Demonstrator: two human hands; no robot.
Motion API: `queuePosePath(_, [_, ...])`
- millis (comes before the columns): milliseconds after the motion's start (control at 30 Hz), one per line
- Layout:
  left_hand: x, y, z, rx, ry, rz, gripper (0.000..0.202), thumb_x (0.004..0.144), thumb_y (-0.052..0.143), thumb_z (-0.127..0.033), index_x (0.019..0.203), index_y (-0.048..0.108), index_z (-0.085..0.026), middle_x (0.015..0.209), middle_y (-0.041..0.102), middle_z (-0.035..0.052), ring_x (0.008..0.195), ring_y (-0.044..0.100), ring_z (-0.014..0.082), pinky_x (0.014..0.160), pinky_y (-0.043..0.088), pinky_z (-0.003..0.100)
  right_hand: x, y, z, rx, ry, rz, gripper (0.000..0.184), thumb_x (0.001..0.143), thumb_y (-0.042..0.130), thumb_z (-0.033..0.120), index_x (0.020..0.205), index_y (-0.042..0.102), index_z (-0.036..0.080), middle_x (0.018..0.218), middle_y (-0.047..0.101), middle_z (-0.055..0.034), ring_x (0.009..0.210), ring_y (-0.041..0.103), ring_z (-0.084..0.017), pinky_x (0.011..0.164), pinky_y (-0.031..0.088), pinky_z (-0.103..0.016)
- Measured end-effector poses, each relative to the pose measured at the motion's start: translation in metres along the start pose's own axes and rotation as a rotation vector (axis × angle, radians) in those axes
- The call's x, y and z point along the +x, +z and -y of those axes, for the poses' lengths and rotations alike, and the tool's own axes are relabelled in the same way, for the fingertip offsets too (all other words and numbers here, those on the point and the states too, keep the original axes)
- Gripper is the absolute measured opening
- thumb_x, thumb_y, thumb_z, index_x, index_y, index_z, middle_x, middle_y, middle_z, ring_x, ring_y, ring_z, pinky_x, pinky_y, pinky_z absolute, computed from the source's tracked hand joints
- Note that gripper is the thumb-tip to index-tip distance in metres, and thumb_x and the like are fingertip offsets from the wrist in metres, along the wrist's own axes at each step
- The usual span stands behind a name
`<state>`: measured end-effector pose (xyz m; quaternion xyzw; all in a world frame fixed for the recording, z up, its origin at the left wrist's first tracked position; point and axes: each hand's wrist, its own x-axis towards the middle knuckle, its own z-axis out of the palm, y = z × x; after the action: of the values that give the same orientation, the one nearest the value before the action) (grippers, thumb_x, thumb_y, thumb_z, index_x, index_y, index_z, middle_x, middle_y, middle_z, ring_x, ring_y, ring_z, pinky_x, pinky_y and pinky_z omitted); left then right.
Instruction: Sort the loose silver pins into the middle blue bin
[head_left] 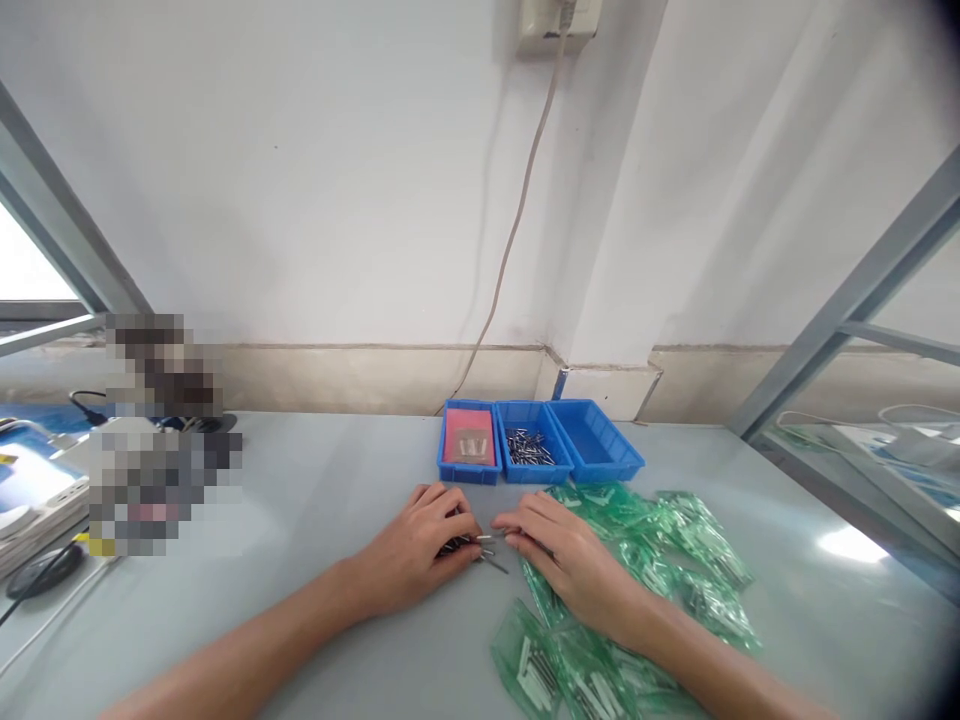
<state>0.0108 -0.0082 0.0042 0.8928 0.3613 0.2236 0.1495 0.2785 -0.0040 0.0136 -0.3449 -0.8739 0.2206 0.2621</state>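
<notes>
1. Head view, left hand [442, 535]: grip closed around a small bunch of slim, dark metal pins [453, 546], low over the smooth grey bench [300, 480]; several ends jut toward the right. Likely fault: a slackened thumb spills the bunch.
2. Head view, right hand [559, 545]: fingertips just beside the jutting ends; cannot tell whether its grip pinches one. Likely fault: drawing one pin drags neighbours out with it.
3. Head view, translucent green plastic bags [630, 515]: spread beside and beneath the right forearm [675, 640]. Likely fault: the arm's sweep shifts them, or a dropped pin slides underneath, unseen.
4. Head view, blue rectangular plastic bin [540, 474]: middle of three, beyond the hands, holding small metal pieces [529, 447]. Likely fault: a flicked pin lands among them.
</notes>
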Motion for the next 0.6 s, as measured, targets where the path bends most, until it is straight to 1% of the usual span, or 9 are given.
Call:
queuePosePath(67, [0.0000, 0.0007, 0.0007, 0.000, 0.000, -0.005, 0.005, 0.109, 0.064, -0.026, 0.105, 0.065, -0.023, 0.109, 0.063, 0.0026, 0.103, 0.055, 0.0219, 0.097, 0.042, 0.039, 0.0002, -0.0008, 0.0010, -0.024, -0.013, -0.014, 0.023, 0.115, 0.046, 0.023, 0.118, 0.069, 0.028, 0.104, 0.067, -0.0045, 0.099, 0.062, -0.025, 0.088, 0.050, -0.037])
queuePosePath(167, [0.0004, 0.0011, 0.0007, -0.007, 0.000, -0.007, 0.002, 0.108, 0.065, -0.025, 0.106, 0.065, -0.023, 0.108, 0.064, 0.0021, 0.103, 0.056, 0.0219, 0.097, 0.042, 0.038, -0.0001, -0.0020, 0.0039, 0.004, 0.047, -0.036, 0.022, 0.115, 0.044, 0.022, 0.114, 0.065, 0.027, 0.106, 0.066, -0.0035, 0.100, 0.062, -0.023, 0.089, 0.050, -0.036])
queuePosePath(300, [0.0006, 0.0000, -0.0007, -0.014, -0.001, -0.003, 0.001, 0.107, 0.065, -0.023, 0.107, 0.065, -0.024, 0.109, 0.064, 0.0023, 0.104, 0.056, 0.0220, 0.098, 0.042, 0.038, 0.0002, -0.0032, 0.0066, 0.051, 0.165, -0.078, 0.010, 0.112, 0.049, 0.023, 0.108, 0.058, 0.026, 0.106, 0.066, -0.0021, 0.098, 0.062, -0.022, 0.085, 0.050, -0.035])
queuePosePath(367, [0.0005, -0.0007, -0.0015, -0.010, 0.004, -0.003, 0.002, 0.108, 0.064, -0.023, 0.109, 0.065, -0.024, 0.109, 0.064, 0.0024, 0.103, 0.057, 0.0219, 0.098, 0.042, 0.038, 0.0010, -0.0033, 0.0064, 0.060, 0.201, -0.084, 0.008, 0.109, 0.053, 0.021, 0.104, 0.055, 0.026, 0.103, 0.066, -0.0015, 0.095, 0.062, -0.021, 0.083, 0.049, -0.035])
queuePosePath(500, [0.0004, -0.0020, -0.0025, 0.000, 0.001, 0.002, 0.007, 0.109, 0.062, -0.023, 0.114, 0.065, -0.025, 0.111, 0.064, 0.0025, 0.104, 0.057, 0.0222, 0.098, 0.042, 0.038, 0.0024, -0.0029, 0.0039, 0.069, 0.209, -0.099, 0.011, 0.105, 0.056, 0.018, 0.097, 0.053, 0.025, 0.100, 0.063, -0.0014, 0.088, 0.060, -0.020, 0.077, 0.048, -0.033])
queuePosePath(600, [0.0004, -0.0025, -0.0027, 0.002, -0.001, 0.006, 0.007, 0.109, 0.062, -0.023, 0.115, 0.064, -0.025, 0.113, 0.064, 0.0025, 0.106, 0.057, 0.0224, 0.099, 0.042, 0.039, 0.0027, -0.0028, 0.0022, 0.097, 0.195, -0.118, 0.012, 0.103, 0.058, 0.018, 0.094, 0.055, 0.025, 0.099, 0.063, -0.0018, 0.088, 0.059, -0.020, 0.077, 0.048, -0.033])
